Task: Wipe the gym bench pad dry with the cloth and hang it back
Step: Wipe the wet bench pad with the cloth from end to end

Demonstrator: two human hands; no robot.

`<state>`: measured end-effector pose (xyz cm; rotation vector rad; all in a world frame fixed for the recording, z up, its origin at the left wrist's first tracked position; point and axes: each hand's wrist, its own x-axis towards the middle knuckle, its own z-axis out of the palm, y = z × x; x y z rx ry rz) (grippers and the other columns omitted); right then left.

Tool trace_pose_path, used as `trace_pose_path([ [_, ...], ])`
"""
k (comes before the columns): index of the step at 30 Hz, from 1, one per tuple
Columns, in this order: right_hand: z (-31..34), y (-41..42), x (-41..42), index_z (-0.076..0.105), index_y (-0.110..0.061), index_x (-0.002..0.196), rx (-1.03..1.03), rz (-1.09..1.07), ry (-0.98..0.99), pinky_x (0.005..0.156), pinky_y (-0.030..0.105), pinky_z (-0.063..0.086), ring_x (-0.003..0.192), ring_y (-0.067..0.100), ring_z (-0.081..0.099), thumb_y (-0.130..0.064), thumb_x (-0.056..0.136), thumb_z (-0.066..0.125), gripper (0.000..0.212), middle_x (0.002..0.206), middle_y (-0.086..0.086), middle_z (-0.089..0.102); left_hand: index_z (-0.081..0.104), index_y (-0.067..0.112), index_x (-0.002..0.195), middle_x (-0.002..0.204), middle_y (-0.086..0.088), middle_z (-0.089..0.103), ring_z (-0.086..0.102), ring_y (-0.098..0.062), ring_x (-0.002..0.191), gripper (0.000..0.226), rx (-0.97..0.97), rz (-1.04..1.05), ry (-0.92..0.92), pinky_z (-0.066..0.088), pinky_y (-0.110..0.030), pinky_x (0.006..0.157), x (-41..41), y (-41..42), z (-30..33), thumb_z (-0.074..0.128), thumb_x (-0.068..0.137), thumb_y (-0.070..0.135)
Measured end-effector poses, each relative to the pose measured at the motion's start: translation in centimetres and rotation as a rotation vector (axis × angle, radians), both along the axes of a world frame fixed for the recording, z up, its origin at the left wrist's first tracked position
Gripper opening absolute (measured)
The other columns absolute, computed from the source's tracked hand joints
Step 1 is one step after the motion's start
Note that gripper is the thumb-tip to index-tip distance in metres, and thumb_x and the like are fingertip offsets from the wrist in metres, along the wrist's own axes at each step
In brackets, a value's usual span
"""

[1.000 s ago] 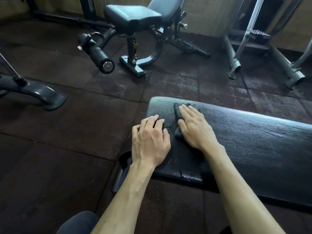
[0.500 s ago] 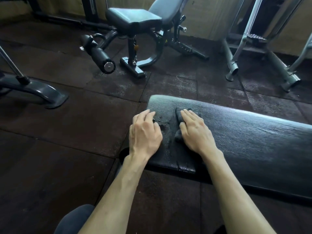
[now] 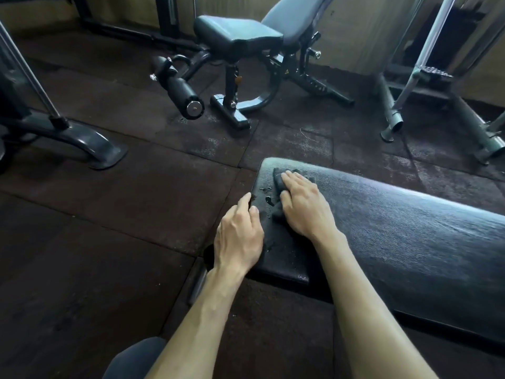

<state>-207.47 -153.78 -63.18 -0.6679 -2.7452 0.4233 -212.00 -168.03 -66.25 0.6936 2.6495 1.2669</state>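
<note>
A black bench pad (image 3: 396,231) runs from the centre to the right edge of the view. Small water drops (image 3: 269,199) lie near its left end. A dark cloth (image 3: 279,177) lies on that end, mostly under my right hand (image 3: 303,206), which presses flat on it with the fingers pointing away. My left hand (image 3: 237,236) rests at the pad's left edge, fingers curled over the rim, holding no cloth.
An adjustable bench (image 3: 240,36) with a foam roller (image 3: 181,94) stands beyond, on dark rubber floor tiles. A machine foot (image 3: 90,143) lies at the left. Grey metal frame legs (image 3: 393,116) stand at the right. My knee (image 3: 136,359) shows at the bottom.
My right hand has slid the cloth a little farther up the pad's left end. My left hand has shifted left off the pad's top onto its edge, uncovering water drops.
</note>
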Motion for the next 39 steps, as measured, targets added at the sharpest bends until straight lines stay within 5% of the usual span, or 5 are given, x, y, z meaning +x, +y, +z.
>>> trace_pose_path([
  [6,0.3,2.5,-6.3,0.056,-0.011,0.097,-0.065,-0.080,-0.034,0.099,0.044,0.038,0.112,0.029,0.053,-0.019,0.095,0.040,0.018,0.108,0.008,0.062,0.054,0.014,0.143,0.141,-0.006,0.061,0.056,-0.024,0.130,0.043,0.015,0.023,-0.017,0.042,-0.033,0.104,0.1,-0.3,0.1,0.039,0.107,0.031],
  [12,0.0,-0.2,-2.9,0.059,-0.015,0.134,-0.037,0.122,0.009,0.117,0.037,0.032,0.139,0.017,0.043,-0.024,0.093,0.044,0.045,0.145,0.001,0.054,0.056,0.014,0.142,0.138,-0.006,0.063,0.058,-0.024,0.126,0.041,0.036,0.041,-0.003,0.045,-0.032,0.101,-0.1,-0.2,0.0,0.039,0.107,0.027],
  [19,0.5,1.3,-6.9,0.057,-0.013,0.102,-0.055,-0.012,-0.054,0.102,0.044,0.039,0.117,0.029,0.053,-0.022,0.095,0.040,0.021,0.113,0.007,0.062,0.058,0.017,0.140,0.135,-0.004,0.065,0.060,-0.024,0.124,0.040,0.064,0.069,-0.010,0.046,-0.032,0.099,0.0,-0.4,0.0,0.039,0.106,0.024],
  [34,-0.2,-2.0,-3.4,0.058,-0.008,0.126,0.065,0.140,-0.036,0.110,0.033,0.024,0.134,0.021,0.042,-0.016,0.096,0.043,0.035,0.140,0.005,0.056,0.064,0.022,0.132,0.129,-0.008,0.069,0.059,-0.032,0.123,0.039,0.163,0.166,-0.190,0.045,-0.037,0.099,0.0,-0.4,-0.5,0.037,0.104,0.028],
  [39,-0.5,-4.8,0.7,0.058,-0.015,0.134,0.028,0.210,0.015,0.114,0.025,0.019,0.140,0.012,0.039,-0.015,0.094,0.045,0.042,0.144,-0.004,0.054,0.077,0.023,0.108,0.119,-0.005,0.075,0.065,-0.026,0.117,0.042,0.482,0.210,-0.432,0.046,-0.039,0.106,0.1,-0.9,-0.8,0.040,0.100,0.041],
])
